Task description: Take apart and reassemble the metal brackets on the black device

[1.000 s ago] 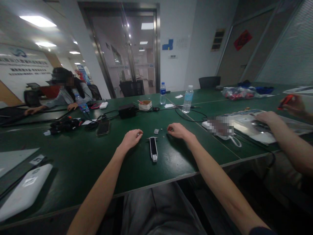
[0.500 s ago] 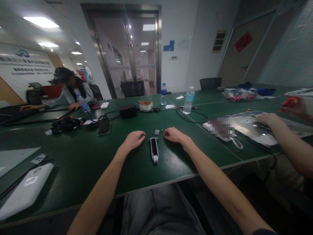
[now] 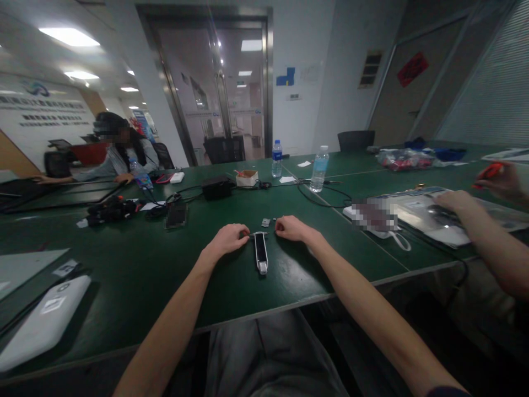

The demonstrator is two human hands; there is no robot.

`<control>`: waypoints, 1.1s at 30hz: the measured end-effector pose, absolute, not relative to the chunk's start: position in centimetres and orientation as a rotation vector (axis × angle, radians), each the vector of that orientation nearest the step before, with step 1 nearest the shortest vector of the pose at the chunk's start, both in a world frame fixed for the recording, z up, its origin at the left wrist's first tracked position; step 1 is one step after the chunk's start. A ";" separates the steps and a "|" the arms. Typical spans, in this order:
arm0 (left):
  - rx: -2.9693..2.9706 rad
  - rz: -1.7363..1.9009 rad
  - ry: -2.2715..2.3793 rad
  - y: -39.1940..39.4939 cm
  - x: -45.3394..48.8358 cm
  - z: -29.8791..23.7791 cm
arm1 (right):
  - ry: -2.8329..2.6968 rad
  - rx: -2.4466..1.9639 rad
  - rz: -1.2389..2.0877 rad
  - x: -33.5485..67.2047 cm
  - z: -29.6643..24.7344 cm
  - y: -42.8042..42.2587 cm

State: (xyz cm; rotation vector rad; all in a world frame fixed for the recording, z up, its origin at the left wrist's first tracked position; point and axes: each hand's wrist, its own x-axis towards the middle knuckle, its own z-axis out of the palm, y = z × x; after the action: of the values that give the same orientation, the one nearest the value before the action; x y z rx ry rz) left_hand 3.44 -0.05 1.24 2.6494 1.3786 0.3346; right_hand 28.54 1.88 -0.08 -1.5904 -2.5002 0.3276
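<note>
A slim device with a white frame and dark middle (image 3: pixel 261 252) lies lengthwise on the green table, thin pieces sticking out sideways at its far end. My left hand (image 3: pixel 228 238) is closed, its fingertips at the left end of those thin pieces; whether they grip it is too small to tell. To the device's right, my right hand (image 3: pixel 291 227) rests on the table with fingers curled together, their contents hidden. Just beyond the device lies a small light metal-looking part (image 3: pixel 265 223). A tiny piece (image 3: pixel 275 219) sits beside my right fingertips.
Two water bottles (image 3: pixel 319 170) (image 3: pixel 276 159), a small box (image 3: pixel 247 178) and a black box (image 3: pixel 217 187) stand farther back among cables. A white power bank-like case (image 3: pixel 45 322) lies at left. On the right, a co-worker's hands (image 3: pixel 454 201) work over a clear bag; another person (image 3: pixel 118 146) sits far left.
My left hand has moved slightly right and down, bringing its fingertips to the device's far left end. My right hand has shifted a little left, nearer the tiny piece.
</note>
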 end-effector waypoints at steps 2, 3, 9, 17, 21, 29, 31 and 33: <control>2.644 0.323 1.372 -0.1 3.5 1.3 | -2.500 -1.600 0.336 28.5 0.1 1.7; 2.642 0.323 1.373 -0.1 3.6 1.3 | -2.502 -1.602 0.338 28.4 0.1 1.6; 2.635 0.316 1.378 -0.3 3.7 1.4 | -2.504 -1.604 0.346 28.4 0.1 1.6; 2.649 0.330 1.361 -0.1 3.7 1.0 | -2.517 -1.589 0.286 28.5 -0.2 1.8; 2.655 0.317 1.361 -0.1 3.8 0.9 | -2.524 -1.572 0.264 28.4 -0.3 1.9; 2.662 0.344 1.354 0.1 3.8 0.5 | -2.521 -1.497 0.304 28.0 -0.1 1.5; 2.661 0.338 1.354 0.1 3.8 0.5 | -2.519 -1.485 0.320 27.9 0.0 1.4; 2.662 0.337 1.354 0.1 3.8 0.5 | -2.521 -1.468 0.335 27.9 0.0 1.4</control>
State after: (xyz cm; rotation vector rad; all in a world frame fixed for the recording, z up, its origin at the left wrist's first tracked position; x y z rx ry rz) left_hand 3.75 0.14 0.49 2.6621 1.3535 0.3367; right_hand 27.89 1.38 0.00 -1.4684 -2.5209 0.3347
